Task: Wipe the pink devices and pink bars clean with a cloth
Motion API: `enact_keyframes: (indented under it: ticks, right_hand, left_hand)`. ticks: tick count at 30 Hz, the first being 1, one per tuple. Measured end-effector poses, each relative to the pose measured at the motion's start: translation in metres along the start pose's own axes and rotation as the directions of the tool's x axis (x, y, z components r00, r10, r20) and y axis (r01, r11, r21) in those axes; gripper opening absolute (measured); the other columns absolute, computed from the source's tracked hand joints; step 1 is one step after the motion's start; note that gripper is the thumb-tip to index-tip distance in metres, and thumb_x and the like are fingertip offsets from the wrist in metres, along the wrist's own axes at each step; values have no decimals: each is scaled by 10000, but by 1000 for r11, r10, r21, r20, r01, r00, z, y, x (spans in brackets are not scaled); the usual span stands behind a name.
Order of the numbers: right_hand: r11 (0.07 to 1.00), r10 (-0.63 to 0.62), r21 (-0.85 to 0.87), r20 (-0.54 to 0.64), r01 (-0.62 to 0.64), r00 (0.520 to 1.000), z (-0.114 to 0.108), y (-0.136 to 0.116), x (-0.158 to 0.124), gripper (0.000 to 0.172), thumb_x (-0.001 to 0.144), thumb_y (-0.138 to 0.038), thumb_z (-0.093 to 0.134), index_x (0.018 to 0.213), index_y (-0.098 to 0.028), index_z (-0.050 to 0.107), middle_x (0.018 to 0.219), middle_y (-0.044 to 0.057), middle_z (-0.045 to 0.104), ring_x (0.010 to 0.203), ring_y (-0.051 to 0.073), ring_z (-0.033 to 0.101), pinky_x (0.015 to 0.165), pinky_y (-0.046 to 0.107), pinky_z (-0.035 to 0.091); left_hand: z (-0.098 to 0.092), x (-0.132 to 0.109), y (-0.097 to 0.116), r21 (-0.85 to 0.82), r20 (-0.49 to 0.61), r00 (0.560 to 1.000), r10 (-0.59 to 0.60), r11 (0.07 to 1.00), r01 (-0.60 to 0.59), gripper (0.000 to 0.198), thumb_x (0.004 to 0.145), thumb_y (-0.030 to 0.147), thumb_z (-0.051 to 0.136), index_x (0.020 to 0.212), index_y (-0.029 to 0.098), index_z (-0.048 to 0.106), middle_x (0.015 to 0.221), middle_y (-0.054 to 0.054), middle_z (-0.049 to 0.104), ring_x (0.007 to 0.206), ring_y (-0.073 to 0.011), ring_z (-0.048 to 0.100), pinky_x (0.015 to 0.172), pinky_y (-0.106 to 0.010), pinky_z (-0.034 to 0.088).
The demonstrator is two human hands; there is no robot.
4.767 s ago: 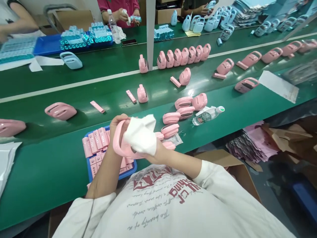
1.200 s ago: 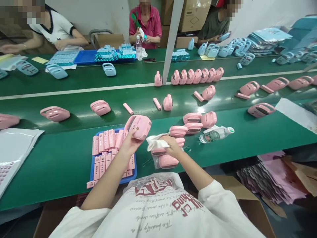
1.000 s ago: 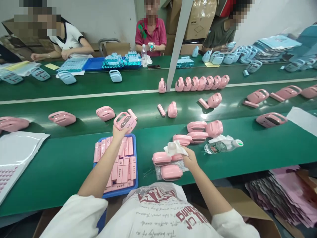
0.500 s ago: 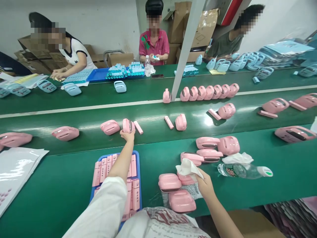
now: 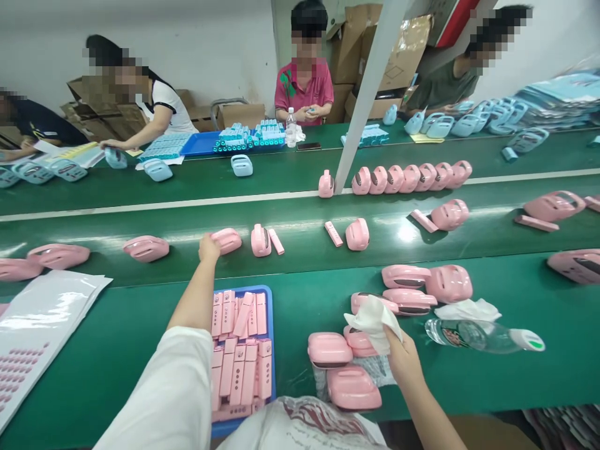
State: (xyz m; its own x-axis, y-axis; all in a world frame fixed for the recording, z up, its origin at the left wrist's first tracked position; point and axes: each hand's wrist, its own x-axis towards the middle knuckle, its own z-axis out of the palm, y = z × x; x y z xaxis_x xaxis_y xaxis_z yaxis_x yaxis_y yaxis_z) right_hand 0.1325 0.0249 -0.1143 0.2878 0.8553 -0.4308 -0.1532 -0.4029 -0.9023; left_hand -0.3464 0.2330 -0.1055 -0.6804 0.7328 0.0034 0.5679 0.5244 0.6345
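Note:
My left hand (image 5: 209, 249) reaches over the belt, its fingers closed on the left end of a pink plastic housing (image 5: 227, 240); part of the grip is hidden. To its right stand another pink housing (image 5: 260, 240) and a slim pink bar-shaped part (image 5: 276, 242). My right hand (image 5: 404, 356) pinches a crumpled white wipe (image 5: 375, 322) over several pink housings on the near bench, such as this rounded one (image 5: 354, 387). Beneath my left forearm, a blue tray (image 5: 270, 312) holds several pink bar-shaped parts (image 5: 238, 372).
A plastic bottle (image 5: 482, 335) lies at the right beside another wipe (image 5: 469, 310). Printed sheets (image 5: 42, 337) lie at the left. A slanted white post (image 5: 365, 100) rises past the belt. Across it, several co-workers sit with light-blue housings (image 5: 242, 165).
My left hand has let go of the upright pink housing and moved left onto the neighbouring one. My right hand still holds the wipe. The view has shifted slightly.

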Motion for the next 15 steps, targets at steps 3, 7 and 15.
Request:
enact_keyframes:
  ticks: [3, 7, 15]
  right_hand:
    - [975, 98, 193, 70, -110, 993, 5, -3, -1, 485, 569, -417, 816, 966, -155, 721, 913, 77, 753, 939, 274, 694, 829, 347, 563]
    - [927, 127, 345, 78, -147, 989, 13, -7, -3, 464, 566, -396, 820, 949, -163, 704, 945, 107, 748, 897, 294, 711, 778, 399, 590]
    - [992, -104, 80, 106, 96, 989, 78, -34, -32, 527, 647, -573, 700, 993, -178, 661, 999, 85, 724, 1056, 283, 644, 922, 406, 527]
  left_hand:
    - [-7, -15, -3, -28, -20, 998, 59, 998, -59, 229, 860, 211, 592, 1068, 119, 616, 1161, -107, 604, 1090, -242, 571, 963, -494, 444]
    - [-38, -55, 2, -145, -89, 964, 252, 954, -262, 273, 787, -3, 466, 913, 129, 668, 1091, -106, 660, 1115, -225, 579, 1040, -420, 403]
    - [-118, -184, 51, -542, -148, 652, 744, 490, -682, 129, 781, 207, 651, 880, 230, 730, 987, -27, 721, 945, -187, 654, 865, -329, 513]
